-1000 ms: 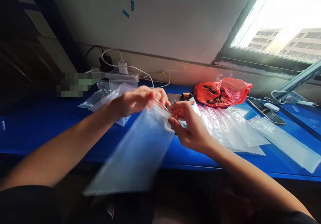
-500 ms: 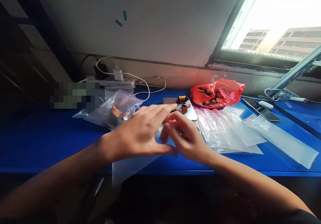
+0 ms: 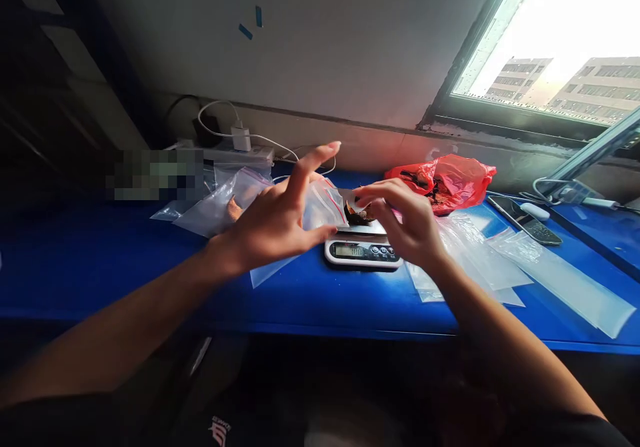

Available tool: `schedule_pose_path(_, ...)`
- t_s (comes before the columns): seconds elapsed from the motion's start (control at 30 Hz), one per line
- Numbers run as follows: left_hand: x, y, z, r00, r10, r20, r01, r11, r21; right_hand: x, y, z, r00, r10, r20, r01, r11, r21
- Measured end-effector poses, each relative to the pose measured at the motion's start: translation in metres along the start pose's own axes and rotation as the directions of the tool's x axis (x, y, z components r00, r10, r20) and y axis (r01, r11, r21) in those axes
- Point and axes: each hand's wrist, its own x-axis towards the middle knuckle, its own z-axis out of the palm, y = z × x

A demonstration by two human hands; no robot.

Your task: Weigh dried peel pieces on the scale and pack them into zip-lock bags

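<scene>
My left hand (image 3: 273,223) holds a clear zip bag (image 3: 323,205). The thumb and index finger are spread wide, and the fingers behind the bag are partly hidden. The bag's red-lined mouth faces right, and a clear corner (image 3: 270,270) shows below the hand. My right hand (image 3: 407,223) has bent fingers at the pale edge of the bag's mouth, apparently pinching it. Just beneath those fingertips, dark curled dried peel (image 3: 357,215) sits on a small digital scale (image 3: 363,253) with a lit display.
A red plastic bag (image 3: 465,183) of dried peel stands behind on the right. Flat clear bags (image 3: 475,260) lie right of the scale, near a phone (image 3: 525,220). On the left is a filled clear bag (image 3: 210,207), with a charger (image 3: 241,138) and cable behind it.
My hands were close together over the scale. They have moved apart, with the left index finger raised and the bag's mouth between them. The scale's display has come into view.
</scene>
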Motion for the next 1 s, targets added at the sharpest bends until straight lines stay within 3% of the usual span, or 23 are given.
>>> schedule_pose_path(0.1, 0.003, -0.003, -0.004, 1.000, -0.029, -0.005, 0.029, 0.999, 0.041, 0.007, 0.052, -0.019, 0.993, 0.074, -0.090, -0.097, 0.951, -0.293)
schedule_pose_path(0.2, 0.002, 0.000, -0.004, 1.000, -0.009, 0.019, 0.007, 0.994, 0.109, 0.006, 0.089, -0.028, 0.988, 0.152, -0.005, -0.141, 0.905, -0.402)
schedule_pose_path(0.3, 0.000, 0.004, -0.002, 0.998, 0.022, 0.056, -0.030, 0.990, 0.141, 0.002, 0.100, -0.028, 0.979, 0.179, 0.098, -0.122, 0.898, -0.422)
schedule_pose_path(0.43, 0.000, 0.004, 0.002, 0.993, 0.045, 0.110, -0.063, 0.984, 0.165, 0.000, 0.097, -0.021, 0.974, 0.170, 0.152, -0.099, 0.915, -0.390)
schedule_pose_path(0.63, 0.001, -0.001, 0.006, 0.989, 0.050, 0.140, -0.076, 0.979, 0.190, 0.006, 0.089, -0.023, 0.978, 0.161, 0.131, -0.106, 0.930, -0.351)
schedule_pose_path(0.73, 0.000, -0.003, 0.007, 0.987, 0.070, 0.146, -0.098, 0.975, 0.197, 0.009, 0.065, -0.023, 0.989, 0.110, 0.094, -0.086, 0.968, -0.235)
schedule_pose_path(0.87, 0.000, -0.004, 0.011, 0.979, 0.113, 0.172, -0.147, 0.968, 0.202, 0.008, 0.024, -0.011, 0.986, -0.057, 0.159, 0.069, 0.995, -0.071)
schedule_pose_path(1.0, 0.000, -0.004, 0.014, 0.975, 0.136, 0.176, -0.171, 0.965, 0.198, 0.005, 0.013, 0.003, 0.974, -0.104, 0.201, 0.131, 0.984, -0.124)
